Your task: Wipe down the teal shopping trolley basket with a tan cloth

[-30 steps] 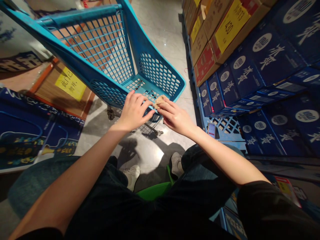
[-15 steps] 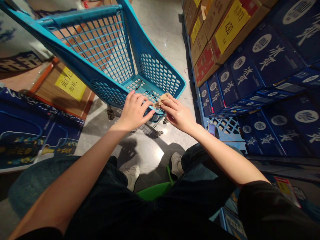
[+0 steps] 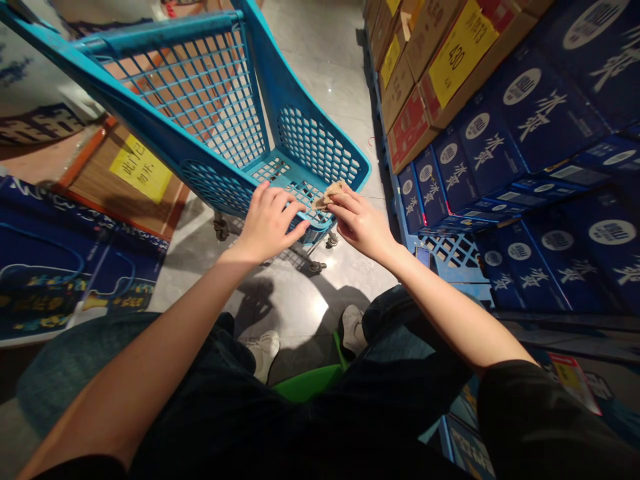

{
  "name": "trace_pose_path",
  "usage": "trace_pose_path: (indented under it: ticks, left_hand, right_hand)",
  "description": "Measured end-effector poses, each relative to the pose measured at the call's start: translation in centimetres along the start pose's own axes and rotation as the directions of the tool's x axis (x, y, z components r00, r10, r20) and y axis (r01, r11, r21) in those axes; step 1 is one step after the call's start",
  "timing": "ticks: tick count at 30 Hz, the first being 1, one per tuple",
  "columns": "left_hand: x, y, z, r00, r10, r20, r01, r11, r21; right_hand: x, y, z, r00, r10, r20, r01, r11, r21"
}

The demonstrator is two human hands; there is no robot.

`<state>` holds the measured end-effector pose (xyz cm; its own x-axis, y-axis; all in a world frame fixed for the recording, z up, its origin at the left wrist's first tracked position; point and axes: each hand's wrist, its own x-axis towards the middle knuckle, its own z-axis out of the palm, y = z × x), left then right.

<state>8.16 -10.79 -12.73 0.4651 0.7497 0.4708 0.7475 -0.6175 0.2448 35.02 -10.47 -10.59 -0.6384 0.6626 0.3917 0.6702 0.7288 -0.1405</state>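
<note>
A blue plastic shopping cart (image 3: 320, 137) stands before me. My left hand (image 3: 273, 217) lies over the edge of the cart nearest me, fingers spread and reaching past the rim, thumb apart. In my right hand (image 3: 360, 223) is a crumpled beige cloth (image 3: 334, 193), pinched between thumb and fingers. The cloth is at the near right corner of the cart, by its rim; whether it touches the plastic there I cannot tell.
Stacked dark blue boxes (image 3: 487, 157) and brown cartons (image 3: 430, 47) line the right side on a blue pallet (image 3: 453, 257). A phone (image 3: 423, 255) lies near the pallet's edge. At left is a wooden panel with a yellow sign (image 3: 141, 167). Something green (image 3: 310, 382) is beneath me.
My right hand has shifted slightly to the right along the cart's near edge with the cloth. My left hand has stayed where it was.
</note>
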Motion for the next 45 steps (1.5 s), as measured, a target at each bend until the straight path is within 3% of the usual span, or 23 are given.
trace_pose_path:
  ticks: [6, 14, 17, 23, 30, 34, 40, 45]
  left_hand:
    - [-0.1, -0.2, 0.2, 1.0, 0.006, 0.0, -0.006, 1.0, 0.015]
    - [0.1, 0.0, 0.0, 1.0, 0.007, 0.008, -0.008, 1.0, 0.013]
    - [0.1, 0.0, -0.1, 1.0, -0.015, 0.019, 0.015, 1.0, -0.007]
    - [0.0, -0.1, 0.1, 1.0, -0.011, 0.006, 0.011, 1.0, -0.005]
    - [0.1, 0.0, 0.0, 1.0, 0.007, 0.007, -0.007, 1.0, 0.006]
    - [0.1, 0.0, 0.0, 1.0, 0.008, 0.008, -0.008, 1.0, 0.02]
    - [-0.1, -0.1, 0.1, 1.0, 0.015, 0.001, -0.015, 1.0, 0.027]
    - [0.0, -0.1, 0.2, 1.0, -0.012, 0.004, 0.012, 1.0, 0.0]
  right_hand:
    - [-0.2, -2.3, 0.0, 0.993, -0.108, 0.041, 0.105, 0.992, 0.063]
    - [0.3, 2.6, 0.1, 0.999, 0.043, -0.024, -0.042, 0.998, 0.047]
    - [0.1, 1.3, 0.4, 0.999, 0.042, -0.011, -0.041, 0.997, 0.059]
    - [-0.2, -2.5, 0.1, 0.994, -0.099, 0.051, 0.094, 0.992, 0.087]
    - [0.3, 1.7, 0.1, 1.0, 0.011, -0.02, -0.009, 0.999, 0.053]
    - [0.1, 1.3, 0.3, 0.999, 0.053, -0.015, -0.052, 0.997, 0.055]
    - [-0.2, -2.7, 0.2, 0.994, -0.099, 0.036, 0.097, 0.994, 0.057]
    - [0.2, -0.3, 0.0, 0.995, -0.098, 0.023, 0.096, 0.992, 0.085]
